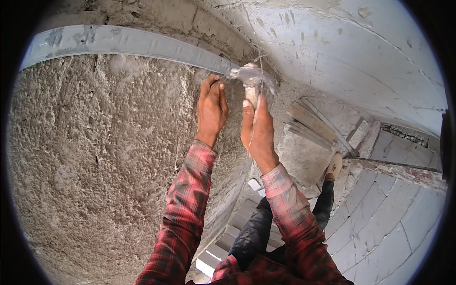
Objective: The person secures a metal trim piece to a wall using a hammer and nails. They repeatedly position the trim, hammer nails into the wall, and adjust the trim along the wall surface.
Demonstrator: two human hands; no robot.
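A claw hammer (251, 89) with a pale handle is in my right hand (259, 133), its fingers closed round the handle. The metal head is smeared by motion, close to the right end of a long grey metal strip (137, 43). That strip runs along the upper part of the rough plastered wall. Just under the same end, my left hand (212, 111) is closed, thumb and fingertips pinched together against the wall. What it pinches is too small to make out. A thin string (261, 57) hangs past the hammer and in front of my right hand.
Rough plaster (104, 156) covers the wall on the left. A grey block wall (342, 57) rises at the upper right. Wooden boards (311, 121) lean below it, near my foot (334, 166). Pale blocks (211, 261) lie low beside my legs.
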